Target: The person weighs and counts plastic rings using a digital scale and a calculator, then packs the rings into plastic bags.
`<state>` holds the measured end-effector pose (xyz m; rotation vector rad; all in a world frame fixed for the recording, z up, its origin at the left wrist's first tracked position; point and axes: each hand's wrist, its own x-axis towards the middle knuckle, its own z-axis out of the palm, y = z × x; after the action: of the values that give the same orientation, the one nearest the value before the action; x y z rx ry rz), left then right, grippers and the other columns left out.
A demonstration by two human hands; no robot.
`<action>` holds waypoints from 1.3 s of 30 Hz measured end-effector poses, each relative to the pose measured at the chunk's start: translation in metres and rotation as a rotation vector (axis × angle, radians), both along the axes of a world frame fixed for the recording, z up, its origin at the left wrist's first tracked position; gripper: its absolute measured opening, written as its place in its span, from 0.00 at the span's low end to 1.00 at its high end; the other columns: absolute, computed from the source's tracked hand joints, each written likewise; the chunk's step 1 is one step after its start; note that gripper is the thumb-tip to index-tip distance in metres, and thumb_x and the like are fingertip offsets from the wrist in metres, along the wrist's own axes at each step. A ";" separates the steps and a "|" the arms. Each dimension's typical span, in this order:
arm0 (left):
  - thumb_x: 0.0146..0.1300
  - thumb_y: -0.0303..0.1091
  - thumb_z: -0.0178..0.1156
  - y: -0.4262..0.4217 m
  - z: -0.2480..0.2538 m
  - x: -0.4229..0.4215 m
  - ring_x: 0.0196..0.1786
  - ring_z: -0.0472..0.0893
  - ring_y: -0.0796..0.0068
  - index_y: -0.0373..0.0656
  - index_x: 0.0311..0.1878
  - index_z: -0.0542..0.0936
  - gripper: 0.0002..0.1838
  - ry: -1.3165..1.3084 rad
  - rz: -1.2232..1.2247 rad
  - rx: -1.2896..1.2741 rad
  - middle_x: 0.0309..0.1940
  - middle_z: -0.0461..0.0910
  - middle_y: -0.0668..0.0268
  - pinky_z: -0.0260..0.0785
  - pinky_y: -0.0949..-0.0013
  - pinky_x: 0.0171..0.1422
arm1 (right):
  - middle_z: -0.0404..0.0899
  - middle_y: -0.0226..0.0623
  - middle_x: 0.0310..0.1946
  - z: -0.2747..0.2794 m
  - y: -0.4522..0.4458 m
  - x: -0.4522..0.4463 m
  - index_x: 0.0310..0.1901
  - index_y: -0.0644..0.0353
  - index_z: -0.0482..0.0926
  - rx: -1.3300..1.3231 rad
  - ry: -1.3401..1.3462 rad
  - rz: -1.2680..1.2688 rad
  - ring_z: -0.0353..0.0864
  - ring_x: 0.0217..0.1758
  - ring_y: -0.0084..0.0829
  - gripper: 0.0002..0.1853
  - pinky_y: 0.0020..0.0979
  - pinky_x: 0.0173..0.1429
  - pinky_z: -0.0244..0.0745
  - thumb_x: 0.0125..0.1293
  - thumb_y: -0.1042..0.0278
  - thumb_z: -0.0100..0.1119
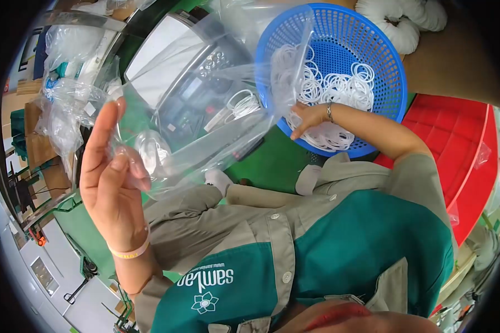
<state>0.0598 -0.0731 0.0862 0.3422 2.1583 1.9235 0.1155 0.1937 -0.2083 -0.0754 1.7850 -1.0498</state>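
A large clear plastic bag [216, 150] stretches between my two hands. My left hand [114, 172] grips its lower left end, thumb against the curled fingers and index finger pointing up. A bundle of white rings [153, 152] shows through the plastic beside that hand. At the bag's right edge, my right hand [311, 119] has its fingers closed on the plastic, over the rim of a blue perforated basket [394, 83]. Many loose white rings [347, 91] lie in the basket. Another looped bundle of white rings [243, 105] is seen behind or through the bag; I cannot tell which.
Behind the bag stands a grey device with buttons [191, 94], like a scale. A red surface [447, 144] is at my right. White padded rolls [405, 22] lie on brown cardboard at the top right. Crumpled clear bags [66, 105] hang at the left.
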 end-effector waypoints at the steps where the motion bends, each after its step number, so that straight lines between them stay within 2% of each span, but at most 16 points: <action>1: 0.53 0.21 0.43 -0.001 -0.001 0.000 0.24 0.68 0.84 0.28 0.57 0.63 0.24 0.005 -0.028 -0.006 0.57 0.62 0.48 0.62 0.84 0.25 | 0.28 0.51 0.66 -0.006 -0.001 0.005 0.65 0.55 0.29 0.013 0.023 0.089 0.23 0.69 0.46 0.68 0.41 0.68 0.33 0.31 0.38 0.68; 8: 0.49 0.16 0.45 -0.010 -0.001 -0.003 0.25 0.65 0.86 0.29 0.50 0.71 0.21 0.135 -0.068 -0.200 0.52 0.70 0.53 0.64 0.82 0.29 | 0.39 0.49 0.65 0.019 0.005 0.001 0.64 0.64 0.39 -0.060 0.026 0.068 0.39 0.69 0.39 0.62 0.31 0.68 0.41 0.32 0.51 0.71; 10: 0.47 0.16 0.42 -0.007 0.005 -0.002 0.23 0.64 0.88 0.30 0.50 0.70 0.23 0.177 -0.167 -0.299 0.52 0.70 0.55 0.63 0.83 0.28 | 0.58 0.52 0.57 0.012 0.005 0.008 0.63 0.60 0.46 -0.129 0.162 0.086 0.60 0.61 0.40 0.50 0.32 0.61 0.57 0.38 0.63 0.67; 12: 0.46 0.16 0.41 -0.004 0.009 0.001 0.22 0.62 0.89 0.31 0.52 0.70 0.25 0.126 -0.211 -0.301 0.52 0.70 0.57 0.61 0.84 0.28 | 0.65 0.51 0.50 0.028 0.010 0.008 0.61 0.56 0.50 0.057 0.122 0.160 0.66 0.53 0.41 0.45 0.34 0.54 0.62 0.39 0.69 0.62; 14: 0.46 0.17 0.41 -0.003 0.007 0.003 0.21 0.62 0.90 0.32 0.54 0.68 0.26 0.014 -0.215 -0.264 0.53 0.70 0.57 0.61 0.84 0.27 | 0.74 0.48 0.31 -0.007 0.026 0.027 0.56 0.48 0.58 0.027 0.385 0.030 0.76 0.35 0.45 0.36 0.39 0.39 0.69 0.40 0.78 0.51; 17: 0.46 0.16 0.39 0.004 0.005 0.003 0.21 0.63 0.91 0.28 0.56 0.64 0.28 0.035 -0.197 -0.140 0.56 0.66 0.54 0.58 0.86 0.24 | 0.74 0.50 0.37 -0.105 0.070 0.033 0.54 0.50 0.62 0.063 0.800 -0.039 0.75 0.39 0.45 0.33 0.38 0.42 0.69 0.40 0.83 0.46; 20: 0.47 0.19 0.42 0.008 0.012 0.000 0.21 0.62 0.92 0.29 0.57 0.62 0.28 0.018 -0.208 -0.121 0.58 0.64 0.53 0.57 0.87 0.24 | 0.74 0.47 0.43 -0.063 0.107 0.020 0.55 0.54 0.65 0.221 0.764 -0.235 0.74 0.46 0.40 0.33 0.31 0.50 0.68 0.41 0.84 0.48; 21: 0.49 0.22 0.44 0.009 0.013 0.000 0.21 0.62 0.93 0.31 0.58 0.63 0.27 0.018 -0.255 -0.097 0.58 0.63 0.53 0.56 0.87 0.24 | 0.72 0.46 0.46 -0.069 0.121 0.017 0.55 0.57 0.65 0.191 1.009 -0.285 0.72 0.50 0.35 0.32 0.28 0.53 0.66 0.41 0.83 0.49; 22: 0.48 0.21 0.45 0.009 0.011 -0.002 0.21 0.62 0.94 0.31 0.59 0.61 0.29 0.019 -0.291 -0.068 0.60 0.61 0.54 0.56 0.88 0.23 | 0.69 0.39 0.50 -0.040 0.125 0.012 0.56 0.59 0.63 0.082 0.463 -0.576 0.66 0.56 0.29 0.32 0.26 0.60 0.58 0.43 0.83 0.47; 25: 0.47 0.21 0.44 0.016 0.011 -0.006 0.21 0.63 0.93 0.32 0.60 0.59 0.31 0.001 -0.342 -0.121 0.61 0.59 0.56 0.57 0.87 0.24 | 0.69 0.30 0.34 0.028 0.132 0.010 0.43 0.60 0.68 0.068 0.522 -0.780 0.68 0.39 0.25 0.21 0.25 0.45 0.66 0.43 0.84 0.50; 30: 0.46 0.23 0.47 0.036 0.001 -0.019 0.22 0.64 0.90 0.34 0.61 0.59 0.32 -0.106 -0.493 -0.105 0.62 0.58 0.60 0.60 0.83 0.26 | 0.70 0.30 0.34 0.096 0.148 0.006 0.43 0.58 0.67 -0.115 0.441 -1.259 0.73 0.34 0.25 0.19 0.27 0.36 0.72 0.47 0.83 0.51; 32: 0.46 0.23 0.46 0.052 0.001 -0.027 0.23 0.65 0.88 0.33 0.60 0.59 0.32 -0.089 -0.529 -0.158 0.60 0.61 0.61 0.61 0.82 0.28 | 0.70 0.30 0.29 0.119 0.155 0.002 0.39 0.59 0.66 -0.274 0.564 -1.292 0.74 0.29 0.26 0.13 0.27 0.32 0.74 0.50 0.84 0.49; 34: 0.45 0.23 0.45 0.073 0.008 -0.024 0.23 0.64 0.88 0.33 0.60 0.60 0.32 -0.084 -0.534 -0.211 0.58 0.63 0.61 0.59 0.84 0.27 | 0.74 0.34 0.32 0.148 0.158 -0.003 0.39 0.61 0.69 -0.291 0.593 -1.330 0.76 0.33 0.27 0.10 0.28 0.33 0.75 0.54 0.81 0.51; 35: 0.47 0.21 0.45 0.082 -0.019 -0.049 0.22 0.66 0.85 0.31 0.60 0.59 0.31 0.104 -0.866 0.148 0.40 0.67 0.64 0.60 0.83 0.25 | 0.75 0.36 0.32 0.166 0.160 -0.002 0.39 0.62 0.70 -0.395 0.636 -1.254 0.77 0.32 0.27 0.09 0.27 0.34 0.75 0.55 0.80 0.51; 38: 0.47 0.20 0.45 0.103 0.004 -0.046 0.19 0.66 0.84 0.32 0.61 0.57 0.32 -0.267 -0.664 -0.098 0.20 0.68 0.70 0.58 0.82 0.22 | 0.74 0.38 0.38 0.227 0.139 -0.003 0.46 0.65 0.67 -0.348 0.645 -1.307 0.77 0.37 0.29 0.16 0.27 0.40 0.75 0.53 0.80 0.52; 39: 0.47 0.21 0.45 0.105 -0.002 -0.050 0.18 0.66 0.84 0.34 0.59 0.59 0.31 -0.205 -0.719 -0.046 0.20 0.68 0.70 0.58 0.82 0.22 | 0.74 0.40 0.38 0.235 0.139 -0.002 0.46 0.67 0.67 -0.527 0.703 -1.179 0.77 0.38 0.29 0.16 0.26 0.41 0.75 0.54 0.80 0.52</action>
<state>0.0099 0.0321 0.0845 0.7519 1.6278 1.4223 0.1140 0.3325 0.0265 0.3806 2.1015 -2.5746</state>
